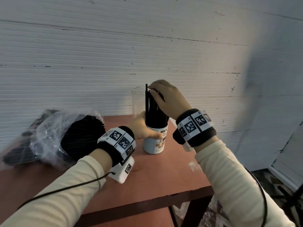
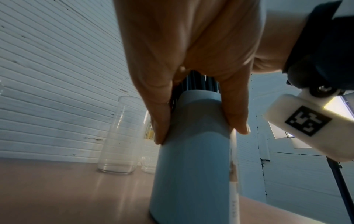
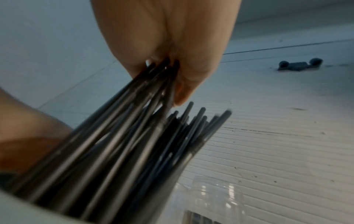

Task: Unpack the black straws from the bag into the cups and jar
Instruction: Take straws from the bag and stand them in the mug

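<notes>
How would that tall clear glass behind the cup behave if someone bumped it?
The clear glass looks tall, narrow and empty, so it would probably tip easily. Being round, it might roll across the table. It seems thin-walled, so likely fragile.

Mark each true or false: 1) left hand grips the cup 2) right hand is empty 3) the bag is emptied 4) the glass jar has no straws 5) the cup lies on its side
1) True: the left hand grips the cup.
2) False: the right hand holds the tops of straws standing in the cup.
3) False: the bag still holds many straws.
4) True: the glass jar is empty.
5) False: it stands upright on the table.
</notes>
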### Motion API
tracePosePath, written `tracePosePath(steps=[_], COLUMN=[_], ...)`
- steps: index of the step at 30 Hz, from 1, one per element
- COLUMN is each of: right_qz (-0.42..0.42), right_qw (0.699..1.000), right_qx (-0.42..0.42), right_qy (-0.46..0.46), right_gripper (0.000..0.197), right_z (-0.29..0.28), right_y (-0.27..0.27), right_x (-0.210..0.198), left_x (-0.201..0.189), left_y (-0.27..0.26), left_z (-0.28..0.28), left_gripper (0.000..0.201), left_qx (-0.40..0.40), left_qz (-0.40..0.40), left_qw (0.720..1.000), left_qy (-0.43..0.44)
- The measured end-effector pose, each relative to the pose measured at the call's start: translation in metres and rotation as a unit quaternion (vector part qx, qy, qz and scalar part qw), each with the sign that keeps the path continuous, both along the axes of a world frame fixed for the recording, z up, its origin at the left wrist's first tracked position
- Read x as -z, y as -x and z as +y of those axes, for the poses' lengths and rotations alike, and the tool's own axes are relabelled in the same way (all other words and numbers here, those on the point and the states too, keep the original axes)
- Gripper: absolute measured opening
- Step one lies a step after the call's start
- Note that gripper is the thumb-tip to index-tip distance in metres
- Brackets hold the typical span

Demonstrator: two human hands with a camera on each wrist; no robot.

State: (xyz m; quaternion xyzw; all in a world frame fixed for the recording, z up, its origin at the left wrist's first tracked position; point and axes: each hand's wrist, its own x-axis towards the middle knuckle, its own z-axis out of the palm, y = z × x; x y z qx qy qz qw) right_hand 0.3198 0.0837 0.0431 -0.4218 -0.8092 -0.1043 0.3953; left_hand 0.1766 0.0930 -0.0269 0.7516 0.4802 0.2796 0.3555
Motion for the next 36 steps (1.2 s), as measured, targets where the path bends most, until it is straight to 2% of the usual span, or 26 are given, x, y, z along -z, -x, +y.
tracePosePath(steps=[3, 6, 10, 15, 17, 18, 20, 21, 23, 25, 30, 33, 36], right_qz=[0.002, -0.034, -0.071, -0.021, 0.02, 0.045, 0.097, 0.119, 0.139, 0.12, -0.013, -0.063, -0.135], right_qw=[1.0, 0.996, 0.996, 0.996, 0.995, 0.994, 0.988, 0.985, 0.983, 0.986, 0.968, 0.949, 0.929], right_qx=[0.028, 0.062, 0.06, 0.074, 0.05, 0.029, -0.012, -0.033, -0.077, -0.115, -0.121, -0.138, -0.147], right_qy=[-0.007, -0.044, 0.004, -0.044, -0.081, -0.098, -0.123, -0.124, -0.088, -0.006, 0.221, 0.278, 0.313], right_gripper=[0.029, 0.037, 0.036, 0.037, 0.035, 0.032, 0.024, 0.02, 0.018, 0.019, 0.023, 0.027, 0.038], right_z=[-0.005, -0.009, -0.01, -0.019, -0.025, -0.029, -0.038, -0.042, -0.05, -0.053, -0.047, -0.042, -0.038], right_y=[-0.001, -0.004, -0.005, -0.007, -0.003, 0.0, 0.011, 0.018, 0.035, 0.053, 0.109, 0.139, 0.163], right_x=[-0.001, -0.004, 0.0, -0.008, -0.012, -0.013, -0.015, -0.016, -0.013, -0.006, 0.023, 0.034, 0.039], left_x=[0.002, 0.006, 0.008, -0.005, -0.009, -0.01, -0.014, -0.016, -0.021, -0.028, -0.042, -0.037, -0.028], left_y=[0.0, 0.001, 0.0, -0.002, 0.001, 0.005, 0.019, 0.029, 0.054, 0.08, 0.15, 0.188, 0.212], left_z=[0.004, 0.008, 0.01, -0.003, -0.009, -0.01, -0.02, -0.025, -0.034, -0.04, -0.055, -0.06, -0.062], left_gripper=[0.115, 0.117, 0.121, 0.112, 0.102, 0.104, 0.098, 0.083, 0.042, 0.026, 0.026, 0.024, 0.033], left_qx=[0.002, -0.009, 0.0, 0.004, -0.016, -0.031, -0.075, -0.1, -0.144, -0.188, -0.288, -0.307, -0.305], left_qz=[0.002, 0.003, 0.004, 0.0, -0.012, -0.013, -0.004, -0.008, -0.034, -0.047, -0.027, 0.051, 0.136], left_qw=[1.0, 1.0, 1.0, 0.999, 0.998, 0.998, 0.997, 0.995, 0.981, 0.961, 0.929, 0.927, 0.932], left_qy=[-0.001, 0.008, 0.019, 0.042, 0.056, 0.055, 0.018, -0.024, -0.125, -0.197, -0.233, -0.207, -0.144])
